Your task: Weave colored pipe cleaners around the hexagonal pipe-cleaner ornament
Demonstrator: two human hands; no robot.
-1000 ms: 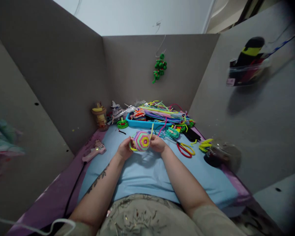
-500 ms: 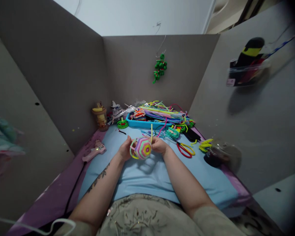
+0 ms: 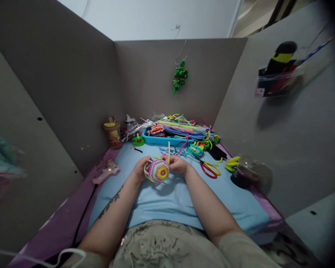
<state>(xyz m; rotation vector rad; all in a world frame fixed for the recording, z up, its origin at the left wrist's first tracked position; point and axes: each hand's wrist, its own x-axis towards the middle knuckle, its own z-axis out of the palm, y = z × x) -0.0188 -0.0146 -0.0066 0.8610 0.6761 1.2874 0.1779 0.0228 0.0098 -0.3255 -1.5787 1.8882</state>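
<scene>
A small woven piece of pipe cleaners, striped in pink, purple, green and yellow rings around a yellow centre, is held above the blue cloth. My left hand grips its left side, fingers closed and partly hidden behind it. At its right edge my right hand pinches a yellow pipe cleaner whose free end sticks upward. Red and yellow-handled scissors lie to the right of my right hand.
Behind my hands, a blue tray is heaped with colourful pipe cleaners. A pink glue gun lies left, its black cable trailing toward me. A cup stands at back left. Grey panels enclose the table; green figures hang behind.
The woven piece has shifted slightly left and turned a little, its ringed face now more toward me. Both hands keep their hold, and the whole view has drifted slightly.
</scene>
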